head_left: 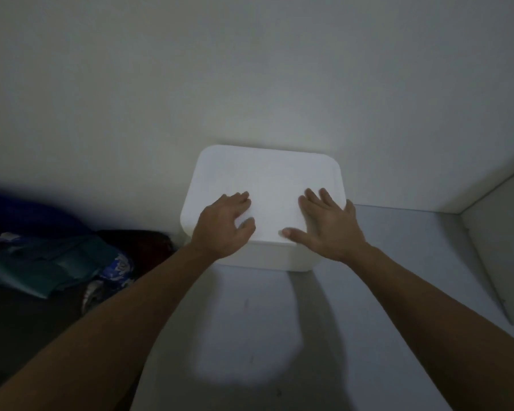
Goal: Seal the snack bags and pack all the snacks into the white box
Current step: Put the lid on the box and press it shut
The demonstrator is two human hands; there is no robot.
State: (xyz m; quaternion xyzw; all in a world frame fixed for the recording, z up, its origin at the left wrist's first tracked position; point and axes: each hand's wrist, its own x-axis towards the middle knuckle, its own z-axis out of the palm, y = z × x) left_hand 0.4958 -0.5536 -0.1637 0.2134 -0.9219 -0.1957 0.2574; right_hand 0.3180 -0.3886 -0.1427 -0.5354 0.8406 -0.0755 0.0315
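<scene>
On the pale surface [279,336], head view: the white box [264,179] stands against the wall [250,69], lid on. I can't see inside it, so I can't tell what it holds. No snack bags that I can make out from here.

My left hand [223,226] lies on the lid's near-left part, palm down. Fingers are bent a little at the knuckles with the tips on the lid, thumb out toward the middle. Grip released, holding nothing.

My right hand [324,226] lies on the lid's near-right part, palm down. Fingers are straight and spread, thumb pointing left toward the other hand. The outermost finger reaches the lid's right edge. Grip released too, nothing in it.

The hands are apart, with a strip of bare lid between the thumbs. Both forearms come in from the bottom corners and throw shadows on the surface in front of the box.

Left of the box, lower down, a dark heap of fabric: teal cloth [42,262], something dark blue [27,215] behind it, a blue-and-white patterned piece [116,268] closest to me. Too dim to name them better.

Far right, a white panel edge [496,247] runs along the surface's side. Lighting is poor, frame slightly soft.
</scene>
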